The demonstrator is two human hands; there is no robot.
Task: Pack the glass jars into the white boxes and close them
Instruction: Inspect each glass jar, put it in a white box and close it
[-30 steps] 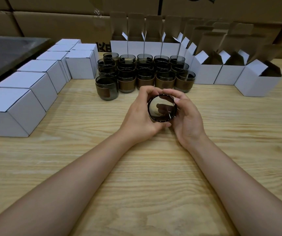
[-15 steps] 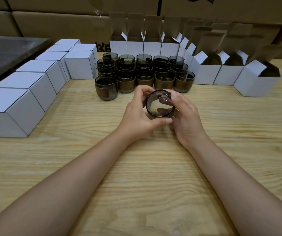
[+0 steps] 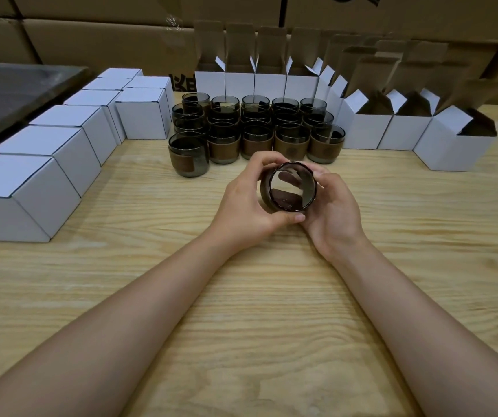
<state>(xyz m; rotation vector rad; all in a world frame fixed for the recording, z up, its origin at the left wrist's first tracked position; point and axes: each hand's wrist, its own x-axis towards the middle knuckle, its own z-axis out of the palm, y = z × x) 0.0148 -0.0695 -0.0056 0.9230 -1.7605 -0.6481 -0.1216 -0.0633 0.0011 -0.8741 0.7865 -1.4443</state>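
Note:
A smoked glass jar [image 3: 289, 188] with a brown band is tipped on its side, its mouth facing me, above the wooden table [image 3: 241, 341]. My left hand [image 3: 244, 203] grips its left side, thumb under the rim. My right hand [image 3: 331, 209] curls round its right side and back. Behind them several more jars [image 3: 253, 130] stand in rows, the nearest [image 3: 189, 155] at front left. Open white boxes [image 3: 455, 145] with raised flaps line the back and right.
Several closed white boxes [image 3: 19, 200] run in a row along the left side toward the back. Large brown cartons [image 3: 106, 37] are stacked against the far edge. A dark grey surface [image 3: 7, 91] sits at the far left.
Both hands have turned the jar slightly and shifted a little left and away from me; the grip is the same. Nothing else has moved.

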